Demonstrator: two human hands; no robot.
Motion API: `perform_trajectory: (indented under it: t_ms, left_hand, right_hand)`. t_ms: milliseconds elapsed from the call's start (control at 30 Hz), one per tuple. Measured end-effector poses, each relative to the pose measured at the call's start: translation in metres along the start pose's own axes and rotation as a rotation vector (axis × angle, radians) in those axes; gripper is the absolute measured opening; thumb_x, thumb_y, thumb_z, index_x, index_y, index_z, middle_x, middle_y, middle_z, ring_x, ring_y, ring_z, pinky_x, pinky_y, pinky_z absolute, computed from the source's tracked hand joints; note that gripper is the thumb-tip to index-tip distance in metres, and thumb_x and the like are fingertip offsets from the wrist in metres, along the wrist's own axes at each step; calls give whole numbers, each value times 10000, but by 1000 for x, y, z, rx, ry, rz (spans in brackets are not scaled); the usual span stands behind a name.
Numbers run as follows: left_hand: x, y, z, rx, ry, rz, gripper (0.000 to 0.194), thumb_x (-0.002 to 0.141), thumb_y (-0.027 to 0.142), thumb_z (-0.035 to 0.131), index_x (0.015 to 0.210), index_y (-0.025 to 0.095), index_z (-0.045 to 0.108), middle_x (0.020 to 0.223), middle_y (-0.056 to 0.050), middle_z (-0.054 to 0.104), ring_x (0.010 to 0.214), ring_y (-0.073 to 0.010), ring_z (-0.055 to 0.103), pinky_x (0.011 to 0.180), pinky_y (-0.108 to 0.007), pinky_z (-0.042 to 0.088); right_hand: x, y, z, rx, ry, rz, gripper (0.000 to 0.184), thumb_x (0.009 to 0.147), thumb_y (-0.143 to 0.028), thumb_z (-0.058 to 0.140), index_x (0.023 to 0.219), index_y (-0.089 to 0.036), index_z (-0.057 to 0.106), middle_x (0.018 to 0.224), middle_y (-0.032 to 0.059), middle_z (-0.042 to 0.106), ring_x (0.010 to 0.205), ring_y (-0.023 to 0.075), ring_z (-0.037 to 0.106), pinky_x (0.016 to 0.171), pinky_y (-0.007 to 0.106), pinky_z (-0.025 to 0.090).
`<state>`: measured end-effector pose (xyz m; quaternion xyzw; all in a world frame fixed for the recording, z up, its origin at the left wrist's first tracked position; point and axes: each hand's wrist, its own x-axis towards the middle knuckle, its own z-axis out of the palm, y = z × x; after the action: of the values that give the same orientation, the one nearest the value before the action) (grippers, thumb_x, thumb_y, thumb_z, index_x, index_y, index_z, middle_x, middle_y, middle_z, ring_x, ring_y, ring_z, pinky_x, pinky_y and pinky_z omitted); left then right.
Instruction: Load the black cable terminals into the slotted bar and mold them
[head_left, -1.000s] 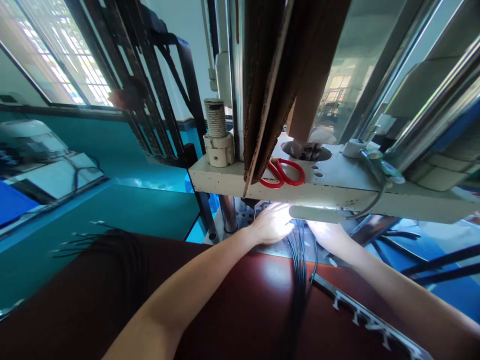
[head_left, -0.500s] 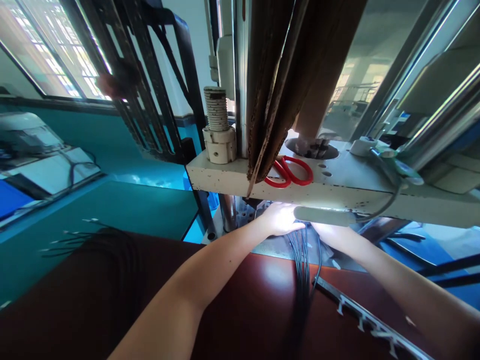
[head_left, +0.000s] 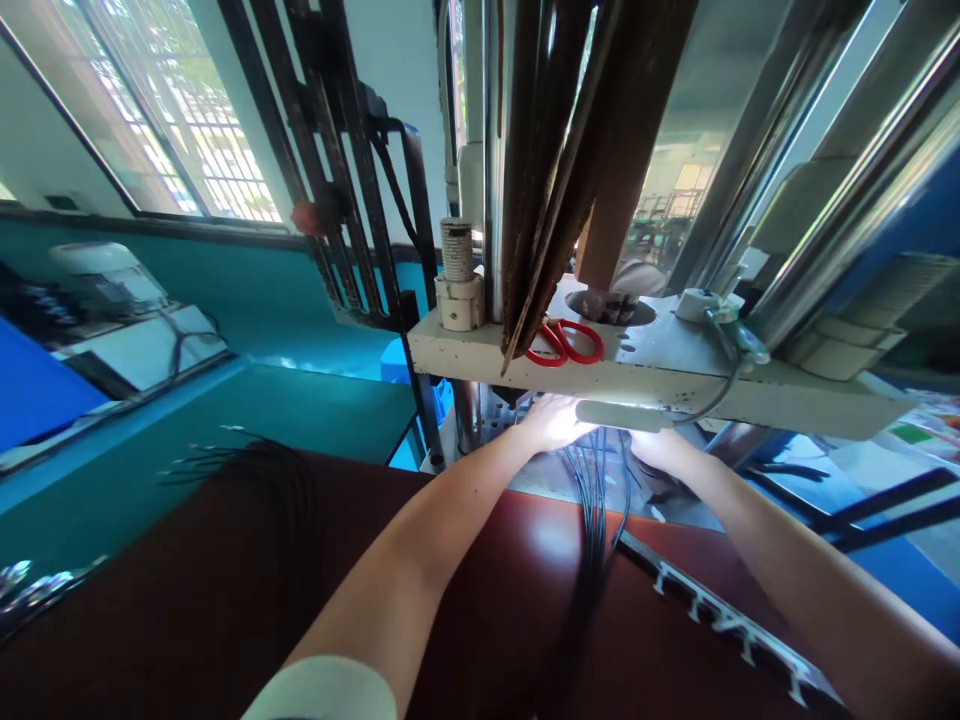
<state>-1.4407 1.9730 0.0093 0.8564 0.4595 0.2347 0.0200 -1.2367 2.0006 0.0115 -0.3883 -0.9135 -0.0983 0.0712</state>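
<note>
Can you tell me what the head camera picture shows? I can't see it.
The left hand and right hand reach under a cream metal machine plate, either side of black wires on a dark red table. Red scissors lie on the plate.

On my left, a tall barred window (head_left: 187, 130) lets bright daylight in, set in a white plaster wall (head_left: 401, 90) with a glossy teal-painted lower band (head_left: 187, 285) (it shines almost like water in this light). A black metal rack (head_left: 330, 130) stands before it, beside a blue plastic crate (head_left: 412, 385).
</note>
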Motion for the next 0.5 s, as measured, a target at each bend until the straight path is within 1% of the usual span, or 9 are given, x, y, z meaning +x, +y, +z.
perform_trajectory:
  t_ms: [67, 133, 167, 233, 300, 367, 433, 500]
  left_hand:
    - [-12, -8, -4, 23, 25, -114, 370, 882, 376, 376, 1123, 161, 557, 1106, -83, 609, 1045, -213, 550, 919, -329, 417]
    - [-28, -17, -10, 49, 34, -163, 385, 884, 356, 383, 1200, 170, 499, 1195, -73, 565, 1112, -195, 513, 950, -308, 401]
    - [-35, -20, -12, 60, 33, -158, 402, 881, 355, 394, 1238, 184, 464, 1253, -63, 525, 1152, -186, 484, 969, -300, 388]
    - [-46, -22, -15, 88, 13, -104, 447, 876, 381, 407, 1285, 200, 413, 1336, -50, 448, 1211, -176, 427, 1001, -299, 363]
    - [-49, -20, -16, 128, -12, -3, 488, 873, 415, 406, 1302, 181, 393, 1381, -62, 391, 1263, -175, 362, 1046, -310, 314]
    - [-45, -17, -14, 164, -45, 90, 507, 870, 435, 409, 1293, 155, 406, 1396, -77, 369, 1298, -182, 303, 1083, -327, 253]
    - [-40, -17, -11, 173, -70, 105, 517, 866, 451, 411, 1285, 147, 414, 1386, -78, 384, 1295, -189, 305, 1084, -336, 248]
    - [-39, -20, -9, 156, -71, 46, 519, 877, 455, 382, 1303, 159, 387, 1367, -69, 411, 1257, -183, 364, 1050, -324, 300]
  right_hand:
    - [0, -6, -4, 14, 1, -31, 435, 696, 51, 366, 945, -144, 664, 855, 98, 679, 888, 226, 622, 822, 339, 484]
    - [0, -15, -9, 37, -1, -79, 445, 745, 21, 359, 1007, -193, 649, 875, 72, 683, 937, 225, 610, 853, 370, 477]
    - [0, -20, -10, 51, -3, -102, 449, 766, 6, 353, 1028, -219, 641, 885, 59, 684, 952, 224, 606, 864, 385, 474]
    - [2, -27, -13, 95, -5, -146, 460, 785, -14, 347, 1053, -260, 629, 926, 42, 681, 985, 220, 594, 890, 409, 463]
    - [4, -31, -13, 151, 0, -180, 477, 787, -16, 335, 1070, -273, 621, 975, 39, 672, 1015, 213, 582, 920, 411, 446]
    - [4, -31, -10, 190, 5, -200, 487, 795, -18, 308, 1099, -252, 608, 1028, 59, 658, 1046, 206, 566, 950, 400, 424]
    - [3, -28, -4, 192, 11, -204, 490, 809, -23, 276, 1133, -215, 591, 1071, 85, 640, 1070, 200, 552, 973, 389, 403]
    - [2, -22, 3, 185, 15, -208, 504, 799, -19, 276, 1176, -195, 560, 1117, 94, 617, 1100, 197, 532, 994, 385, 383]
